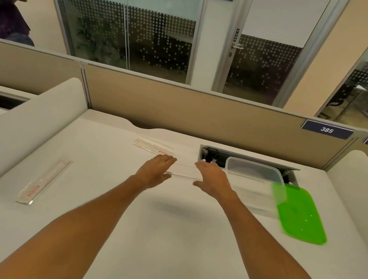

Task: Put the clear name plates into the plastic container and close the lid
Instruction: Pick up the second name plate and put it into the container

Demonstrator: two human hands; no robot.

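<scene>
A clear name plate (185,169) hangs above the white desk between my hands. My left hand (155,170) grips its left end and my right hand (212,178) grips its right end. A second clear name plate (153,147) with a red label lies flat just behind my left hand. A third clear name plate (44,182) lies at the desk's left side, also with a red label. The clear plastic container (255,172) stands open right of my right hand. Its green lid (300,215) lies flat beside it, at the right.
An open cable slot (213,154) in the desk sits behind the container. Beige partition panels (182,107) bound the desk at the back, white side dividers (31,122) at left and right. A person (3,8) stands far back left.
</scene>
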